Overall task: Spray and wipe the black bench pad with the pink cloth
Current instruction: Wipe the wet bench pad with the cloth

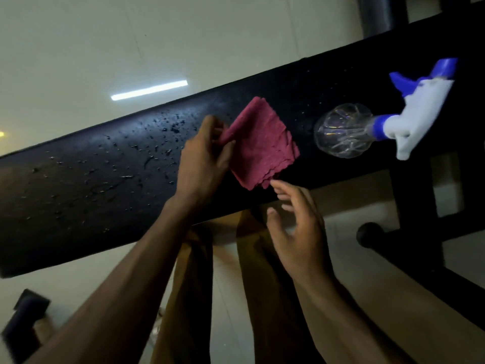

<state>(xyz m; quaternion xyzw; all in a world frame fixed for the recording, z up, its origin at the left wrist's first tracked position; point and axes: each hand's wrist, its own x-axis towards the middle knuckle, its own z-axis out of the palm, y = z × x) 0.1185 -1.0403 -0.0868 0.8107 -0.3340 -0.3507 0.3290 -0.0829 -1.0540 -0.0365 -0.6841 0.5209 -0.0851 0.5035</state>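
Note:
The black bench pad [91, 185] runs across the view from lower left to upper right, and water droplets speckle its left and middle parts. A folded pink cloth [259, 148] lies over the pad's middle. My left hand [203, 158] pinches the cloth's left edge and lifts it a little. My right hand [294, 219] hovers with relaxed fingers just below the cloth's near corner, holding nothing. A clear spray bottle [341, 132] with a white and blue trigger head [420, 109] lies on its side on the pad, right of the cloth.
The bench's black metal frame [417, 206] and a round foot [367, 233] stand at the right. Pale floor tiles [78, 61] lie beyond the pad. My legs in tan trousers [194, 285] are below it. A dark object [23, 327] sits on the floor at lower left.

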